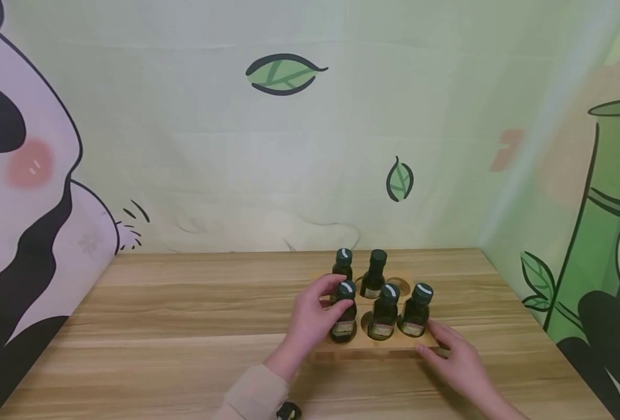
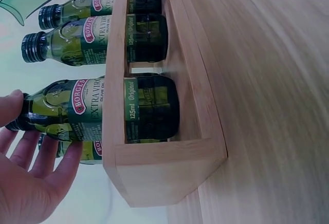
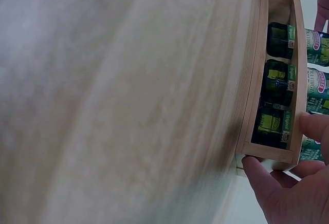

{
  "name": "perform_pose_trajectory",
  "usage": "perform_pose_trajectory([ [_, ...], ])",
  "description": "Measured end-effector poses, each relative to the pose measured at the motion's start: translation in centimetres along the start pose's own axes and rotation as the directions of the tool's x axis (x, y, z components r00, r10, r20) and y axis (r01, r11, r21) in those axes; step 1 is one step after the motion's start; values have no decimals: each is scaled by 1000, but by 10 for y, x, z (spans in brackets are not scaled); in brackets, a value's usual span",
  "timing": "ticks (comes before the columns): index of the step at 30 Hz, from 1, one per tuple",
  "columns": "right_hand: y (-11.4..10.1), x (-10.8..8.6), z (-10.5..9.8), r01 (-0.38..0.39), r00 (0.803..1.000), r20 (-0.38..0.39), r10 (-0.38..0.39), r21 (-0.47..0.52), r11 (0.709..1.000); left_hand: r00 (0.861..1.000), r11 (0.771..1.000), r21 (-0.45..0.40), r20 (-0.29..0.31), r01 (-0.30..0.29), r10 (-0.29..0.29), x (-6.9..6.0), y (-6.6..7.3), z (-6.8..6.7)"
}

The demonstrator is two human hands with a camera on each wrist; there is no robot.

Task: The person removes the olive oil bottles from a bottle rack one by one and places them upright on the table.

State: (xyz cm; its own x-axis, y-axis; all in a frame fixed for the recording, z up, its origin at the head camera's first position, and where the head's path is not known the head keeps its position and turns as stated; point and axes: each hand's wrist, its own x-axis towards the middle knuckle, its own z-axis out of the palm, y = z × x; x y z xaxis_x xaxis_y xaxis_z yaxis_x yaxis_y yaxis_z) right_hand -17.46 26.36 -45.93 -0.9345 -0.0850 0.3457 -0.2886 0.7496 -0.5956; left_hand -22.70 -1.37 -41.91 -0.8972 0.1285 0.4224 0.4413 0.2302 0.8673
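Observation:
A wooden rack [image 1: 380,345] holds small dark green bottles with dark caps, three in its front row and two behind. My left hand [image 1: 315,315] pinches the front-left bottle [image 1: 344,321] near its cap, thumb on one side and fingers on the other. That bottle stands in the rack, its base visible inside the frame in the left wrist view [image 2: 151,108]. At the rack's right end, my right hand [image 1: 459,359] grips the corner beside the front-right bottle [image 1: 416,312]; in the right wrist view the fingers [image 3: 262,180] touch the end of the wood.
The back row holds a slim-necked bottle [image 1: 375,274] and another bottle [image 1: 344,262] at its left; the round hole [image 1: 398,286] at its right has no bottle. A wood-grain table [image 1: 184,309] extends around the rack, with a printed cloth backdrop [image 1: 184,146] behind it.

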Motion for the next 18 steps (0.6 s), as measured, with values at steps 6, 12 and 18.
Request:
perform_pose_trajectory([
  [6,0,0,1,8,1000,-6,-8,5,1000,999,998,-61,-17,29,-30,-1,5,-3],
  [12,1,0,1,-1,1000,-4,1,9,1000,998,994,-104,-60,25,-32,4,18,-12],
  [18,1,0,1,-8,1000,4,8,8,1000,997,993,-118,-80,5,-14,9,32,-25],
])
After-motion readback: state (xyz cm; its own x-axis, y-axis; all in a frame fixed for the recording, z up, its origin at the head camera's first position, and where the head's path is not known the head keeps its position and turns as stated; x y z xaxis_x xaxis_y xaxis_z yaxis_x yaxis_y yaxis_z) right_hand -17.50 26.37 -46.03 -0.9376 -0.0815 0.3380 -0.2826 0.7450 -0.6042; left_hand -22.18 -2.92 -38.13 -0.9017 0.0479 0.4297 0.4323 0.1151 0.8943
